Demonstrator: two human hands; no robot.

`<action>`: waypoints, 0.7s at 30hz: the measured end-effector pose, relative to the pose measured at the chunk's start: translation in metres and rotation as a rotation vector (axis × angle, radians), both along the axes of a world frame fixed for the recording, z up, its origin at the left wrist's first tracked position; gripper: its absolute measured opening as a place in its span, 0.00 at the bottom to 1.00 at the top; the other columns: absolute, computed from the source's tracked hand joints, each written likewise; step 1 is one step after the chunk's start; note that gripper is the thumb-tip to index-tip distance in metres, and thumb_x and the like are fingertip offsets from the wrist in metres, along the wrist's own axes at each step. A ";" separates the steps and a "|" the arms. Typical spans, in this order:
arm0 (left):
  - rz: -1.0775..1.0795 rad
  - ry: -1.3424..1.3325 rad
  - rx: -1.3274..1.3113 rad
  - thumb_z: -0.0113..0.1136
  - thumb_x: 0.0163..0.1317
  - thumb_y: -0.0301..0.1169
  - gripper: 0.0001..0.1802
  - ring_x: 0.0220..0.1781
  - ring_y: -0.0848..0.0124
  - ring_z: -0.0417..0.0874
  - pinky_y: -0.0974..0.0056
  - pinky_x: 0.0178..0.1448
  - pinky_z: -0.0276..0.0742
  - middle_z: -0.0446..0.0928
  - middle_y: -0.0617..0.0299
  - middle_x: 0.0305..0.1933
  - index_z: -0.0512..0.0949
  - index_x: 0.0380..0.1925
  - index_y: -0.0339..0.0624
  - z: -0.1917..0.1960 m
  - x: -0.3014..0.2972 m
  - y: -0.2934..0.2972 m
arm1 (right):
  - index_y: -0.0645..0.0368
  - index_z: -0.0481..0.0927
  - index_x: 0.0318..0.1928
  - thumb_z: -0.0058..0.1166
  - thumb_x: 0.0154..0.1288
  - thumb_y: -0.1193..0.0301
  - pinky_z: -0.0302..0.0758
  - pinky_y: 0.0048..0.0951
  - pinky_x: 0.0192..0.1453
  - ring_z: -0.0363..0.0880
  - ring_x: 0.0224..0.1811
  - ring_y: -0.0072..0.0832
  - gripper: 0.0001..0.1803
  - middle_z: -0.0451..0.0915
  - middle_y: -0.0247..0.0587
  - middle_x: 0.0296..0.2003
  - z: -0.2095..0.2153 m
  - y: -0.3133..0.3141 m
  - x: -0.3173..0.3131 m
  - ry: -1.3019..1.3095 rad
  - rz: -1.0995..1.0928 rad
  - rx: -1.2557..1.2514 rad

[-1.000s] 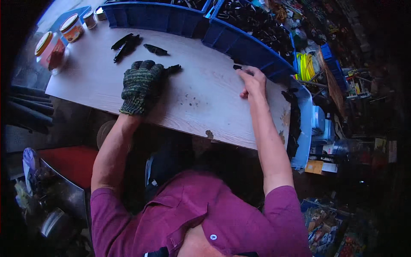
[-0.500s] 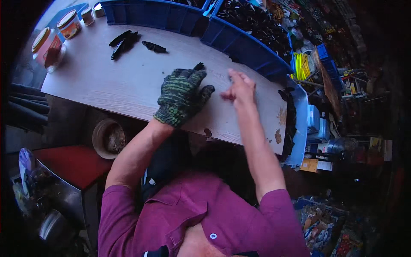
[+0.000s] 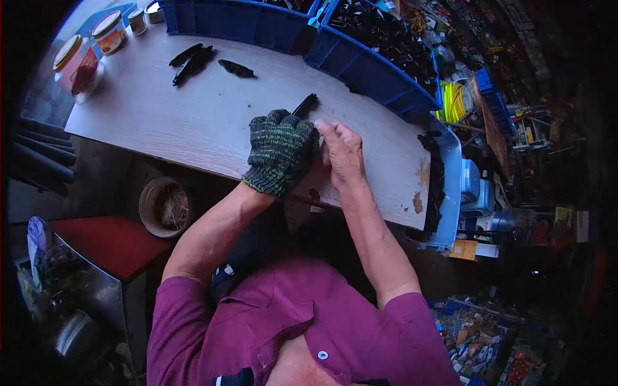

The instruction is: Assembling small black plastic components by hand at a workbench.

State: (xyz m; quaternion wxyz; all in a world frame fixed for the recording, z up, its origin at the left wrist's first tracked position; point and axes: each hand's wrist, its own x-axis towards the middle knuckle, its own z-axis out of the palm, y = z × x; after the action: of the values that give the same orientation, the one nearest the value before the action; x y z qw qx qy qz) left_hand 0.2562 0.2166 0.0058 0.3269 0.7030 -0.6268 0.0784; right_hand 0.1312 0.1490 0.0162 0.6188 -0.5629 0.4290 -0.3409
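Note:
My left hand, in a black and green knitted glove, is closed around a slim black piece. The far end of that piece sticks out past the gloved fingers; the glove hides the rest. My bare right hand is right beside it, fingers curled and thumb close to the gloved fingertips. Whatever it pinches there is too small or hidden to make out. Farther off on the pale tabletop lie a little heap of similar black pieces and a single black piece.
Blue crates stand along the table's far side, one filled with black pieces. Jars and tins are at the far left. A pale blue bin adjoins the right end. Below the near edge are a bucket and a red-topped surface.
My right hand has come left and its spread fingers have curled in beside the glove. My left hand has shifted slightly right, and more of the black piece shows beyond it.

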 end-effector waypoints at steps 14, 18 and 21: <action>0.061 -0.085 0.166 0.56 0.62 0.42 0.15 0.49 0.50 0.78 0.47 0.48 0.74 0.79 0.54 0.44 0.79 0.43 0.46 0.001 0.024 -0.038 | 0.51 0.64 0.26 0.50 0.69 0.57 0.66 0.31 0.14 0.59 0.11 0.24 0.18 0.55 0.28 0.13 -0.003 -0.006 -0.016 -0.207 -0.226 0.134; -0.122 0.004 0.103 0.57 0.61 0.36 0.12 0.44 0.50 0.80 0.49 0.44 0.76 0.80 0.54 0.39 0.79 0.44 0.49 -0.010 0.012 -0.028 | 0.51 0.63 0.26 0.48 0.70 0.56 0.65 0.29 0.16 0.60 0.12 0.24 0.18 0.55 0.28 0.13 -0.011 -0.018 -0.022 -0.233 -0.330 0.025; -0.350 0.573 0.151 0.56 0.66 0.35 0.12 0.46 0.48 0.81 0.51 0.48 0.76 0.81 0.49 0.42 0.77 0.47 0.44 0.002 0.005 -0.007 | 0.52 0.65 0.26 0.47 0.70 0.58 0.63 0.28 0.17 0.60 0.13 0.22 0.17 0.57 0.28 0.14 -0.007 -0.016 -0.023 -0.275 -0.371 0.025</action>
State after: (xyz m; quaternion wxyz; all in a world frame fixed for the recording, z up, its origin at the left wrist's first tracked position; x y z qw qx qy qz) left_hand 0.2607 0.2095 0.0076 0.4451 0.6004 -0.6248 -0.2261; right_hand 0.1083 0.1334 0.0092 0.6051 -0.4149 0.4411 -0.5169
